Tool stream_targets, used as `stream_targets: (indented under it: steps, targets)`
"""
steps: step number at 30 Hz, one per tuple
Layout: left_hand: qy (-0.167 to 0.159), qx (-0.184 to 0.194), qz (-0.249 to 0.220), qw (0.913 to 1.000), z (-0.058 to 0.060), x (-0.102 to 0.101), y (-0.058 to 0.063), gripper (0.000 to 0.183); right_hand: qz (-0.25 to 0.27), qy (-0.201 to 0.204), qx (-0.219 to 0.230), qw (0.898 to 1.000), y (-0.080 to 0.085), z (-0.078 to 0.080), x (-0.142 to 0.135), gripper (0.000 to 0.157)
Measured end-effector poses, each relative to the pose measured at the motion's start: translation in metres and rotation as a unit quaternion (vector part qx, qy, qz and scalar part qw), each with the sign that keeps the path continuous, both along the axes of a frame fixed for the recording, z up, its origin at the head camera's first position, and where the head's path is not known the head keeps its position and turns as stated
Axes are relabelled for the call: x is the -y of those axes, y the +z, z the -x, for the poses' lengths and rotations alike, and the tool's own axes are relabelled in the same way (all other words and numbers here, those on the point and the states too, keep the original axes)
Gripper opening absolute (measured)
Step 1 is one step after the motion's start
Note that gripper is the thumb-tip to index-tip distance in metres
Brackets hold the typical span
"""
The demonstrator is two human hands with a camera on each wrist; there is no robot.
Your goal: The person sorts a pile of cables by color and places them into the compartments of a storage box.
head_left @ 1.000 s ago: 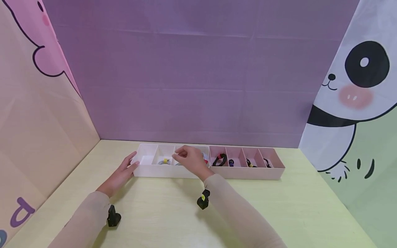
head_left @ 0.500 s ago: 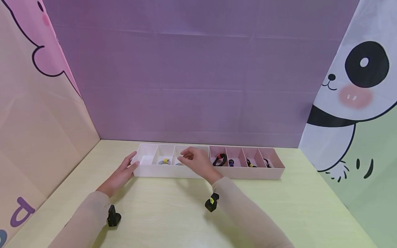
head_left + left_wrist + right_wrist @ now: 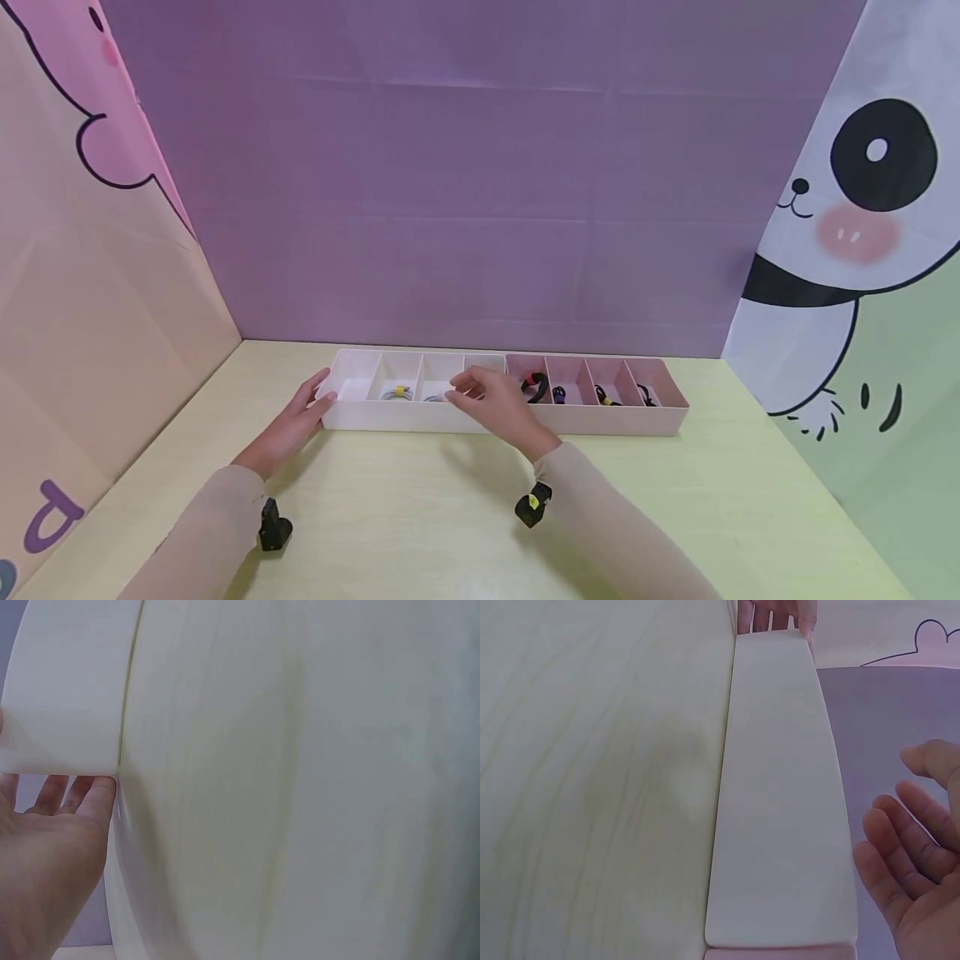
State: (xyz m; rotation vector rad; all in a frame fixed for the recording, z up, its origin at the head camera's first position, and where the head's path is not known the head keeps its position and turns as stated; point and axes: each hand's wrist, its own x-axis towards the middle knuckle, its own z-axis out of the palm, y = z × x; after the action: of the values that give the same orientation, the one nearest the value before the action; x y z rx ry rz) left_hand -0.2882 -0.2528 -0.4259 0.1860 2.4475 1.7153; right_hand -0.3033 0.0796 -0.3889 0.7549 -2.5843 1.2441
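Observation:
A long white divided box (image 3: 405,417) stands near the back wall. My left hand (image 3: 292,417) holds its left end, the thumb at the rim and the fingers along the end wall; in the left wrist view the fingertips (image 3: 101,791) press that wall. Over the box's right part hovers my right hand (image 3: 502,408), fingers loosely bent and nothing in them. The right wrist view shows these fingers (image 3: 885,825) apart from the box. A light coiled cable with a yellow tie (image 3: 401,392) lies in the second compartment, another pale coil (image 3: 433,398) in the third. My right hand partly hides the fourth.
Against the white box's right end stands a pink divided box (image 3: 600,421). Its compartments hold a black cable with a red tie (image 3: 542,387), a dark bundle with a blue tie (image 3: 558,396), a black cable with a yellow tie (image 3: 604,398) and another black cable (image 3: 647,396).
My right hand has moved right along the white box, from over its third compartment to its fourth, uncovering more of the third. The left hand has stayed at the left end.

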Motion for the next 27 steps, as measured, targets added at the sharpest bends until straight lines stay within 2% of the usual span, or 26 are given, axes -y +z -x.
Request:
stream_targets:
  steps: [9, 15, 20, 27]
  targets:
    - [-0.005, -0.004, -0.004, 1.0000, 0.000, 0.000, 0.000, 0.075, 0.004, -0.009, -0.019, 1.000, -0.003, -0.002, -0.018, 0.024]
    - [-0.004, -0.003, -0.012, 0.9999, 0.000, 0.000, 0.000, 0.074, 0.010, -0.012, -0.016, 1.000, -0.005, -0.003, -0.029, 0.022]
    - [-0.004, -0.002, -0.005, 1.0000, 0.001, 0.001, -0.001, 0.075, 0.018, -0.009, -0.036, 0.999, -0.005, -0.006, -0.037, 0.017]
    - [-0.006, -0.001, 0.000, 1.0000, 0.001, 0.003, -0.001, 0.077, 0.010, -0.037, -0.032, 0.999, -0.003, -0.007, -0.055, 0.014]
